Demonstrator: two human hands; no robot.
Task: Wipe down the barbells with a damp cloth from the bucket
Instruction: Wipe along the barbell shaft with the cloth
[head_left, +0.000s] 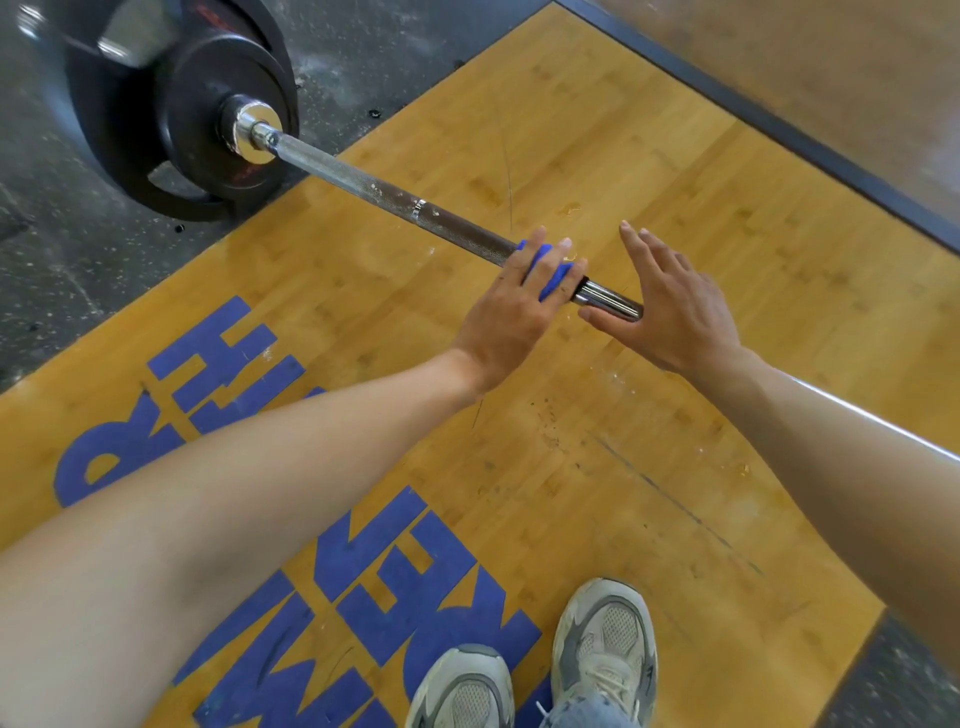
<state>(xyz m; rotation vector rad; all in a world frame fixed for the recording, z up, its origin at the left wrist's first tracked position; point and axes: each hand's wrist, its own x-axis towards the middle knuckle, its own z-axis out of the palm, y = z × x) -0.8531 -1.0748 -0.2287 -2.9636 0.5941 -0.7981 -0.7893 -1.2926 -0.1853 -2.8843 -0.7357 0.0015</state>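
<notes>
Black weight plates (171, 104) at upper left cap a knurled steel barbell (363, 182) over yellow wooden flooring (597, 156); left hand (511, 306) grips a blue cloth (550, 270) around the shaft; right hand (670, 306), fingers straight, touches the bar beside it.

Weightlifting gym: a barbell (363, 179) loaded with black weight plates (171, 111) lies across a wooden lifting platform (649, 249) printed with large blue letters (410, 587), bordered by speckled black rubber flooring (57, 270).
</notes>
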